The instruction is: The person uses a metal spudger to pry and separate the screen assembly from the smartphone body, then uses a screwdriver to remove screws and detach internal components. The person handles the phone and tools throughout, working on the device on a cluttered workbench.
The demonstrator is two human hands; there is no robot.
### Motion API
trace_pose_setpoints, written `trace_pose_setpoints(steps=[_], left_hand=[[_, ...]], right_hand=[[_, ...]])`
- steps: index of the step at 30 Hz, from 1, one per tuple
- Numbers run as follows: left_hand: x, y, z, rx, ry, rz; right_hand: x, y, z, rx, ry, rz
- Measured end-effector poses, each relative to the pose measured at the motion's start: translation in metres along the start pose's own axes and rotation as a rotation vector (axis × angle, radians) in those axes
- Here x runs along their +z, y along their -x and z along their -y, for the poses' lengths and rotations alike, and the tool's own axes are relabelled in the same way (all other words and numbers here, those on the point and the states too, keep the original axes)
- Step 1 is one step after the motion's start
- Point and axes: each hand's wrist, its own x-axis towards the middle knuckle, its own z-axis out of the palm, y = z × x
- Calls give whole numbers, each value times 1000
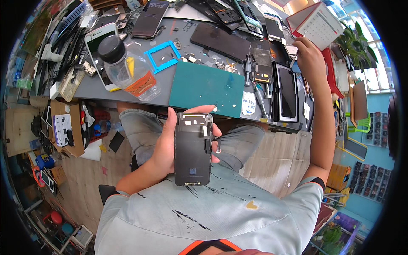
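Note:
My left hand (165, 146) is wrapped round a black phone screen assembly (192, 157), held upright in front of my chest. Its back faces up, with a flex cable along the right side and small connectors at the top and bottom ends. At the far right of the bench, my right hand (309, 57) has its fingers closed around a slim, pointed tool (292, 64); its exact kind is too small to make out. Just below that hand lies a phone (287, 91) with a dark screen. A green work mat (206, 87) spreads on the bench beyond the screen assembly.
Left of the mat stand a clear bottle with a black cap (131, 72) and a blue frame (162, 56). Several screwdrivers (260, 100) lie right of the mat. Dark phones (221, 41) and loose parts crowd the far side. A desk calendar (316, 25) stands beyond my right hand.

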Motion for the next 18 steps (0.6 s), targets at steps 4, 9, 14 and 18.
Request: trace_pose_setpoints(steps=[4, 9, 14, 18], left_hand=[[3, 1, 1, -9, -52, 0], [-5, 0, 4, -12, 27, 44], [-3, 0, 4, -63, -9, 73], [-2, 5, 5, -33, -34, 67]], right_hand=[[-3, 8, -18, 17, -72, 130], [-24, 0, 32, 281, -161, 20], [-7, -19, 67, 426, -709, 165], [13, -27, 77, 466, -697, 186]])
